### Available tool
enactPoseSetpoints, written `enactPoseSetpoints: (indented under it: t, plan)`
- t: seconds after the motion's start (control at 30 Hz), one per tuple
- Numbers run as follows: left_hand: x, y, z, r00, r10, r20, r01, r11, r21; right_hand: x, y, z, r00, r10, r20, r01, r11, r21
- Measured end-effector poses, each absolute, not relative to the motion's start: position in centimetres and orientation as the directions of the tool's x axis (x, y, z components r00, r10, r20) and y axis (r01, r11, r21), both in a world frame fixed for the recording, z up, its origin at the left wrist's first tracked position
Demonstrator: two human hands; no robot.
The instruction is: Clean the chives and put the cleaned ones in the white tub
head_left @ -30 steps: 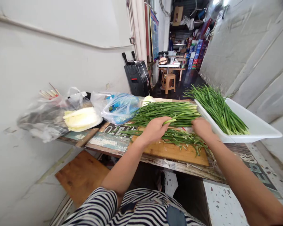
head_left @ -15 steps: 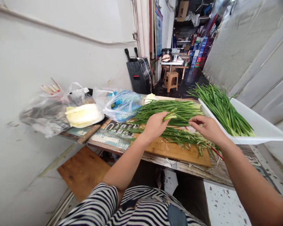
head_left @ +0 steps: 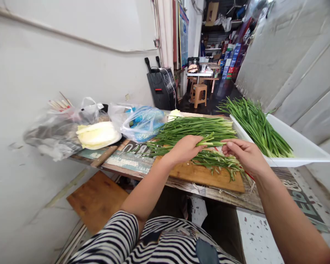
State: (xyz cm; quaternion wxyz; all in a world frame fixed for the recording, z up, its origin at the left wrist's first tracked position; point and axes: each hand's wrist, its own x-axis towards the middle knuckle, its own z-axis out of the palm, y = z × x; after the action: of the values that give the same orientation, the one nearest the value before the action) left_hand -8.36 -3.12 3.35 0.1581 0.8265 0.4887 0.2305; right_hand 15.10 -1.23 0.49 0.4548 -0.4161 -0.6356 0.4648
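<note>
My left hand (head_left: 187, 147) is closed around a small bunch of garlic chives (head_left: 209, 140), whose pale stem ends point right. At those ends, my right hand (head_left: 243, 152) pinches with thumb and fingers, on a stem as far as I can see. Behind both hands lies a long pile of chives (head_left: 192, 127). Below them, loose chives and trimmed bits (head_left: 218, 161) cover part of a wooden cutting board (head_left: 198, 173). To the right, a white plastic tub (head_left: 305, 141) holds a heap of green chives (head_left: 264, 128).
A halved napa cabbage (head_left: 99, 134), plastic bags (head_left: 144, 123) and a wooden-handled knife (head_left: 103, 156) lie on the table's left side. A black speaker (head_left: 162, 88) stands behind the table by the wall. Farther back is a brown stool (head_left: 199, 93).
My left hand has lowered slightly and moved right, turning the chive stems level. My right hand has closed in on the stem ends.
</note>
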Motion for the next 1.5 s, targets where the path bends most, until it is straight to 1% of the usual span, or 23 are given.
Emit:
enactPoseSetpoints:
  t: [0.1,0.2,0.27,0.4,0.43,0.5,0.53,0.57,0.6,0.63,0.67,0.7,0.73,0.77,0.9,1.0,1.07,1.13,1.2,1.23,1.3,1.4,1.5]
  plan:
    - [-8.3,-3.2,3.4,0.432,0.878,0.204,0.720,-0.473,0.509,14.2,-1.7,0.5,-0.240,0.937,0.254,0.159,0.296,-0.942]
    - [-7.8,-3.3,3.3,0.478,0.852,0.214,0.668,-0.511,0.541,12.9,-2.3,0.6,-0.218,0.938,0.269,0.148,0.304,-0.941]
    - [-7.6,-3.4,3.2,0.489,0.844,0.220,0.665,-0.524,0.532,12.3,-2.6,0.5,-0.219,0.940,0.263,0.157,0.300,-0.941]
    - [-8.3,-3.7,3.3,0.530,0.831,0.170,0.739,-0.551,0.387,13.6,-1.9,-0.1,-0.258,0.949,0.179,0.275,0.250,-0.928]
    - [-8.8,-3.7,3.4,0.517,0.841,0.160,0.765,-0.538,0.353,14.4,-1.2,-0.3,-0.231,0.958,0.168,0.306,0.235,-0.922]
    - [-9.9,-3.7,3.6,0.422,0.887,0.190,0.824,-0.462,0.329,16.1,0.5,-0.7,-0.059,0.971,0.231,0.398,0.235,-0.887]
    - [-10.5,-3.7,3.7,0.355,0.909,0.220,0.848,-0.412,0.333,16.8,1.5,-0.9,-0.011,0.957,0.289,0.511,0.254,-0.821]
    - [-11.0,-3.7,3.8,0.295,0.921,0.253,0.863,-0.371,0.344,17.3,2.5,-1.1,-0.049,0.949,0.311,0.665,0.263,-0.699]
    - [-11.4,-3.7,4.0,0.251,0.925,0.285,0.870,-0.345,0.353,17.5,3.3,-1.4,-0.126,0.948,0.291,0.813,0.267,-0.518]
    - [-11.8,-3.9,4.1,0.222,0.922,0.316,0.873,-0.332,0.357,17.4,4.1,-1.6,-0.200,0.950,0.240,0.907,0.272,-0.321]
    - [-12.0,-4.0,4.3,0.200,0.917,0.347,0.877,-0.325,0.355,17.2,4.7,-1.8,-0.255,0.953,0.167,0.950,0.278,-0.140]
    - [-12.1,-4.2,4.5,0.180,0.909,0.375,0.883,-0.317,0.345,16.8,5.2,-2.1,-0.284,0.954,0.099,0.958,0.286,0.001]
    - [-12.2,-4.5,4.7,0.156,0.902,0.402,0.895,-0.301,0.330,16.4,5.6,-2.3,-0.295,0.954,0.049,0.953,0.290,0.088]
    - [-12.3,-4.8,5.0,0.127,0.894,0.429,0.910,-0.278,0.309,16.0,5.9,-2.6,-0.296,0.955,0.022,0.947,0.290,0.136]
    - [-12.4,-5.4,5.4,0.042,0.864,0.502,0.959,-0.176,0.222,15.4,6.5,-2.8,-0.337,0.940,0.052,0.924,0.320,0.208]
    - [-12.4,-5.1,4.9,0.060,0.853,0.518,0.965,-0.183,0.190,15.7,6.2,-2.1,-0.388,0.919,0.069,0.906,0.367,0.211]
    - [-12.1,-4.7,4.3,0.096,0.856,0.508,0.954,-0.225,0.198,16.1,5.6,-1.3,-0.412,0.904,0.114,0.909,0.398,0.123]
    - [-11.4,-4.2,3.5,0.143,0.866,0.479,0.934,-0.279,0.226,16.3,4.4,-0.4,-0.439,0.874,0.207,0.886,0.460,-0.061]
    - [-10.4,-3.7,2.7,0.217,0.874,0.435,0.898,-0.354,0.262,16.2,2.8,0.4,-0.451,0.841,0.298,0.801,0.529,-0.281]
    - [-9.7,-3.5,2.4,0.261,0.873,0.412,0.873,-0.396,0.285,16.0,1.9,0.8,-0.452,0.831,0.323,0.751,0.550,-0.365]
    - [-8.4,-3.1,1.8,0.341,0.867,0.364,0.817,-0.465,0.341,15.3,0.2,1.4,-0.449,0.822,0.351,0.669,0.569,-0.478]
    - [-7.0,-2.8,1.4,0.420,0.861,0.286,0.755,-0.507,0.416,13.9,-1.4,1.7,-0.434,0.819,0.376,0.597,0.574,-0.560]
    - [-6.9,-2.7,1.2,0.485,0.843,0.234,0.749,-0.539,0.386,13.5,-1.7,1.3,-0.429,0.821,0.377,0.587,0.570,-0.574]
